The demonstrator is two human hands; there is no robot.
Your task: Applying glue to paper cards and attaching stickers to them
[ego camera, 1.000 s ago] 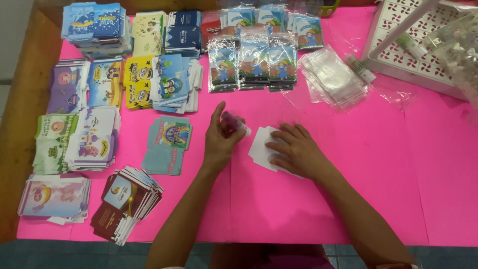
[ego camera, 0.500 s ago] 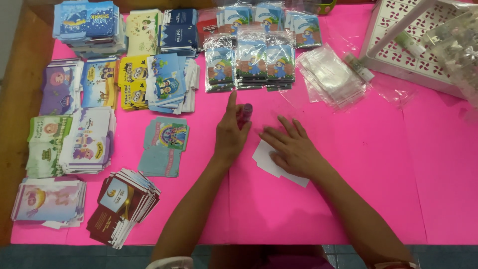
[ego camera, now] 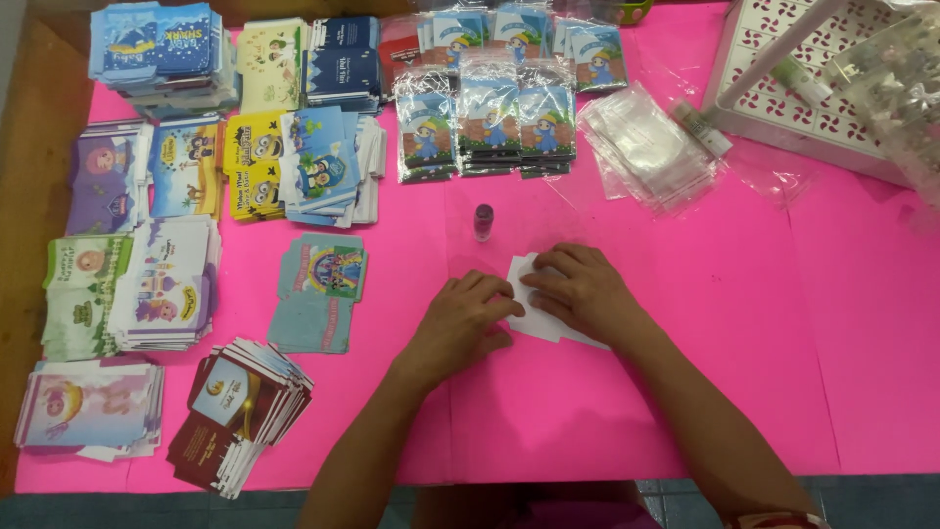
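Pink paper covers the table (ego camera: 685,392) in front of me, and printed card stacks crowd its left and far edges. My left hand (ego camera: 460,318) lies palm down with the fingers curled loosely, its fingertips touching the left edge of a white flat card (ego camera: 543,323). My right hand (ego camera: 580,291) rests on top of that same card, fingers bent and pressing it onto the pink surface; most of the card is hidden under that hand, so I see only its left end and a strip along its near edge. Neither hand is pinching or lifting anything.

Just beyond my hands a small bottle with a dark cap (ego camera: 484,221) stands upright by itself, clear of both hands. To my left lies a single teal die-cut card (ego camera: 321,292), unfolded and flat. Nearer to me on that side sits a fanned pile of dark red cards (ego camera: 240,411). Sealed picture packets (ego camera: 487,120) lie in rows at the far side, with a loose heap of clear plastic sleeves (ego camera: 646,147) beside them. A white lattice basket (ego camera: 783,108) sits at the far right corner.
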